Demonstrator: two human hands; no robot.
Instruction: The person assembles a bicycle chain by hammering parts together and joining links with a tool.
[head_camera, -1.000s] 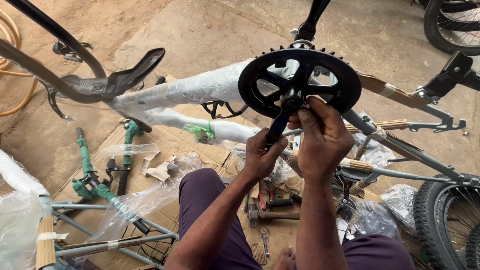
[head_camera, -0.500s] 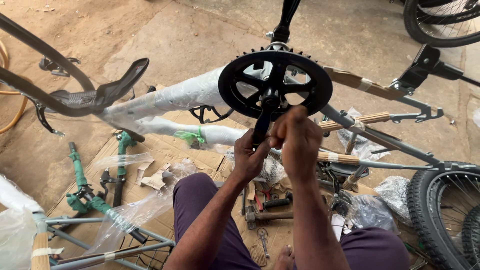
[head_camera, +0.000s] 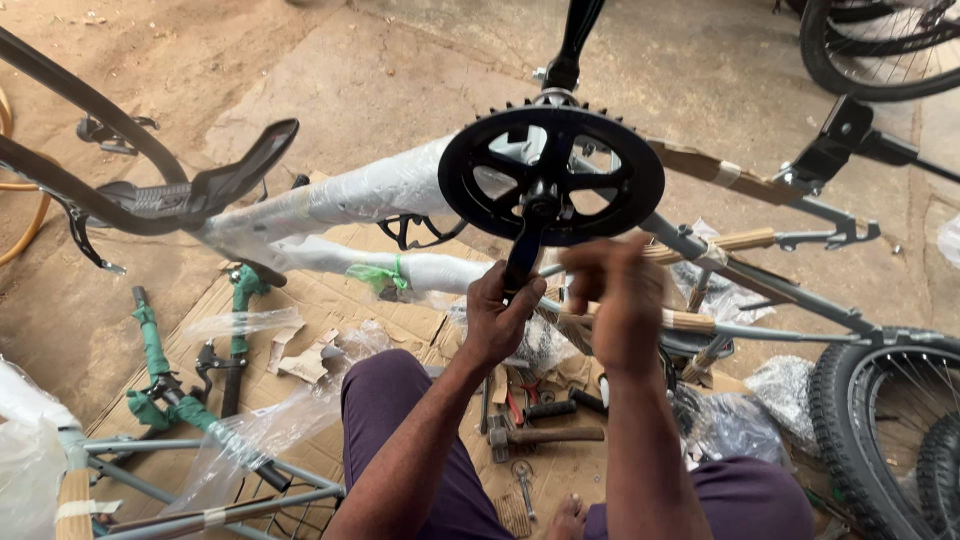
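A bicycle frame (head_camera: 350, 195) wrapped in clear plastic lies upside down in front of me. Its black toothed chainring (head_camera: 612, 190) faces up, with a black crank arm (head_camera: 527, 245) pointing down toward me. My left hand (head_camera: 497, 318) is closed around the lower end of that crank arm. Just to the right hovers my right hand (head_camera: 615, 300), blurred by motion and a little apart from the crank. Whether it holds anything is unclear.
On cardboard (head_camera: 330, 300) by my knees lie a hammer (head_camera: 545, 435), red-handled pliers (head_camera: 515, 400) and a wrench (head_camera: 523, 480). Green-wrapped parts (head_camera: 155, 350) lie at left. A knobby tyre (head_camera: 850, 420) stands at right and another wheel (head_camera: 870, 50) at the top right.
My right hand has come off the crank end and swung right, now blurred. My left hand has stayed on the crank arm. The view has shifted slightly.
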